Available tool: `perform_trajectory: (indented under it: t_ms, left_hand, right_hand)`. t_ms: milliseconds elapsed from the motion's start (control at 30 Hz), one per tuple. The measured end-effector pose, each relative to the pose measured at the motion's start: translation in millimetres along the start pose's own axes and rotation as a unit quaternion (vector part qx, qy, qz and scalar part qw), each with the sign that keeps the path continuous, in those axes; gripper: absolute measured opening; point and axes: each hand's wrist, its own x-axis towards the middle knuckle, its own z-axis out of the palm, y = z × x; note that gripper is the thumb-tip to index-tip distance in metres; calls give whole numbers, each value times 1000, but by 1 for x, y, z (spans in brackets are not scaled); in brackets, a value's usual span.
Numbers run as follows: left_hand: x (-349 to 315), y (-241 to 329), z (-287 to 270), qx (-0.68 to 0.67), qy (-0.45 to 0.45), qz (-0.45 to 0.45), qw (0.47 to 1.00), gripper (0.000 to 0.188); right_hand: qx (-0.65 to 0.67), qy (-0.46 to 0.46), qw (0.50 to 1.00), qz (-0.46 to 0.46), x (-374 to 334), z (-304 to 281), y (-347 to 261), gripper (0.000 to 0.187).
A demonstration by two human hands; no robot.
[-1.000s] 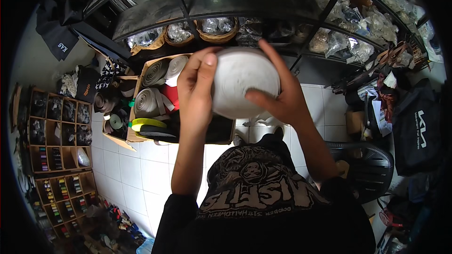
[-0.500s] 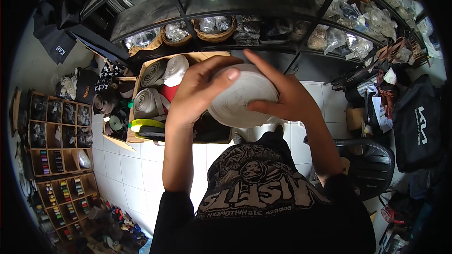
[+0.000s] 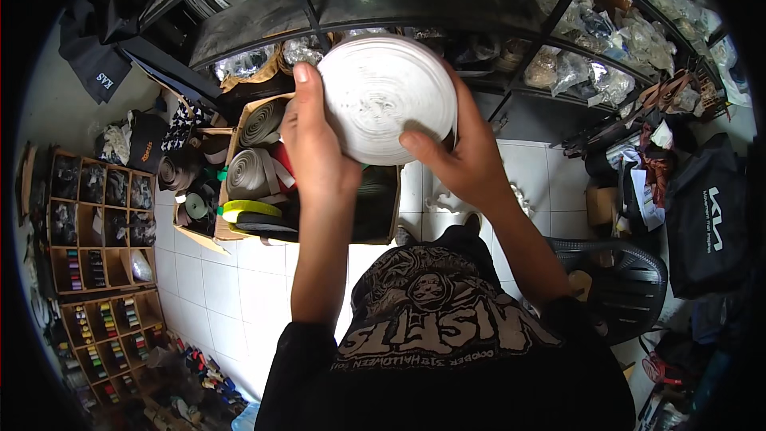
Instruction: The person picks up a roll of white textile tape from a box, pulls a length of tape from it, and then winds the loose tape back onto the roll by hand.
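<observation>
A large, flat roll of white webbing tape (image 3: 387, 100) is held up in front of me, its coiled face turned toward me. My left hand (image 3: 315, 140) grips its left edge, thumb up along the rim and the other fingers behind. On the right side, my right hand (image 3: 467, 156) wraps around the edge, its thumb pressed on the lower face. Below and to the left stands a cardboard box (image 3: 230, 148) of webbing rolls, partly hidden by my left forearm. In it show a grey roll (image 3: 247, 174) and a yellow-green roll (image 3: 251, 210).
A dark metal shelf (image 3: 423, 0) with bagged goods and baskets spans the far side. Wooden compartments (image 3: 100, 251) with thread spools stand at left. A black chair (image 3: 638, 279) is at right, near a black bag (image 3: 708, 215). White strips (image 3: 443, 203) lie on the tiled floor.
The webbing roll has moved up and slightly left, and its face has tilted more squarely toward me. Both hands have shifted with it, my left thumb moving from the face to the rim.
</observation>
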Motion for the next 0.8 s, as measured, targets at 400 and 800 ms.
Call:
perform_trajectory:
  t_ms: [400, 800]
  left_hand:
    - [-2, 8, -19, 168, -186, -8, 968, 38]
    - [-3, 6, -9, 74, -86, 25, 993, 33]
  right_hand:
    - [47, -37, 990, 129, -5, -19, 10, 63]
    - [24, -70, 993, 91, 3, -21, 2, 62]
